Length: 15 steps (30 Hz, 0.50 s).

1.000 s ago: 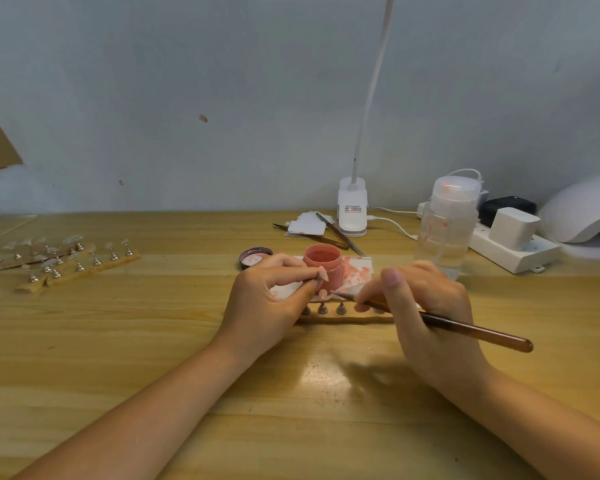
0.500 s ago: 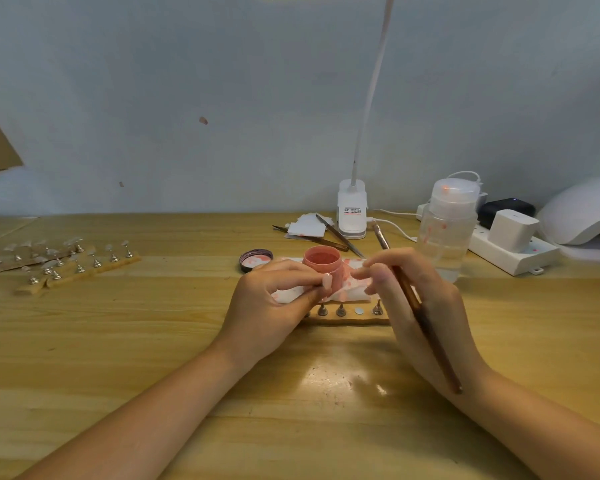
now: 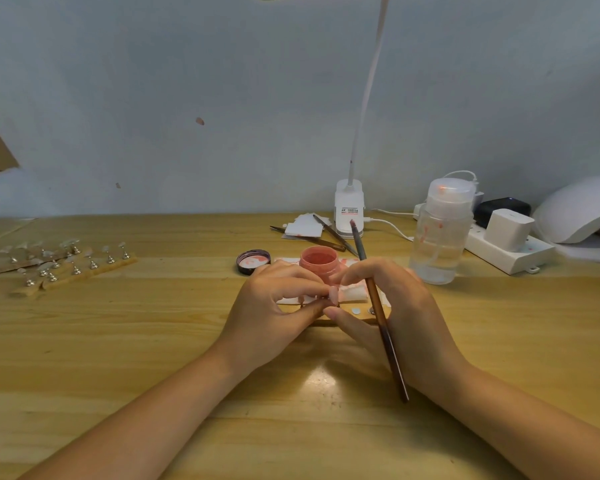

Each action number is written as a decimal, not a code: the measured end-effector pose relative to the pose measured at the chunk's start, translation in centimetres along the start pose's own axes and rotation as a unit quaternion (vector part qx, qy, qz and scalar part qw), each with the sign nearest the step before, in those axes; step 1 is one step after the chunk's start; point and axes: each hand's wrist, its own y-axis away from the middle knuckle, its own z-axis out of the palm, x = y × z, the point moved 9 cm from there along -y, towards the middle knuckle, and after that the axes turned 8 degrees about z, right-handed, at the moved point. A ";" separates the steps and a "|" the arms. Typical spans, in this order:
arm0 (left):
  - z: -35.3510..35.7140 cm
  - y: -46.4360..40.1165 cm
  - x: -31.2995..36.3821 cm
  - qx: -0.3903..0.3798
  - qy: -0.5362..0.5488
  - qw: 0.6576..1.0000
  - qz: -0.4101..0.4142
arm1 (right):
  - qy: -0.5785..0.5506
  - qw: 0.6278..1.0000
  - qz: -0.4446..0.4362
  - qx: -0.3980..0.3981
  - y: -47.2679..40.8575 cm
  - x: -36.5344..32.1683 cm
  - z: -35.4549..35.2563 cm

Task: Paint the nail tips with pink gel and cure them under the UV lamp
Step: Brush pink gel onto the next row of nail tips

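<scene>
Head view: left hand (image 3: 274,306) pinching a pink nail tip (image 3: 333,294) just before the open pink gel jar (image 3: 318,262). Right hand (image 3: 392,306) gripping the brush (image 3: 378,306), bristles up, fingertips meeting the tip. Probably seating it on the holder; next, careful pressing, then UV lamp (image 3: 579,213) far right.

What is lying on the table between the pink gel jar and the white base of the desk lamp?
In the head view, the brush tip points up across that stretch. Behind it, thin dark tools lie on the table between the pink gel jar and the lamp base.
</scene>
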 end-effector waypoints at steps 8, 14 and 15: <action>0.1 -0.2 0.4 -0.012 -0.007 1.000 0.001 | -0.003 1.000 -0.006 0.012 0.1 -0.1 -0.1; 0.3 -0.1 0.2 -0.019 -0.014 1.000 -0.003 | -0.009 1.000 -0.005 0.018 0.1 0.0 -0.3; 0.4 -0.1 0.1 -0.021 -0.016 1.000 -0.003 | -0.012 1.000 -0.005 0.017 0.1 0.0 -0.2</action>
